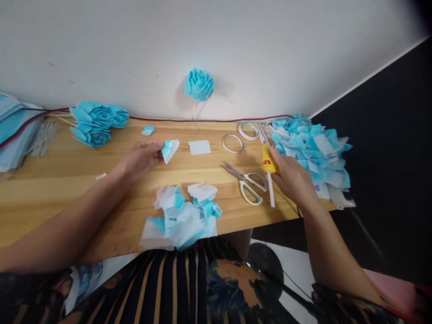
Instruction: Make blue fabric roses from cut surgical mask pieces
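Between the fingers of my left hand (147, 154) is a small folded petal (169, 150), blue on one side and white on the other. My right hand (290, 174) grips a yellow hot glue gun (267, 158), its nozzle toward the wall and a white glue stick (271, 191) poking out of its back. Left of the glue gun lie scissors (245, 181) with cream handles, blades parted. A white paper rectangle (200, 147) rests right of the petal. Close to my body is a loose pile of blue and white pieces (188, 217).
A blue flower on a stick (199, 85) leans against the wall; more blue flowers (97, 120) lie at left. Tape rolls (232, 143) sit near the wall. A heap of blue and white pieces (313, 150) covers the right end, and a red-black cable (189, 119) runs along the wall.
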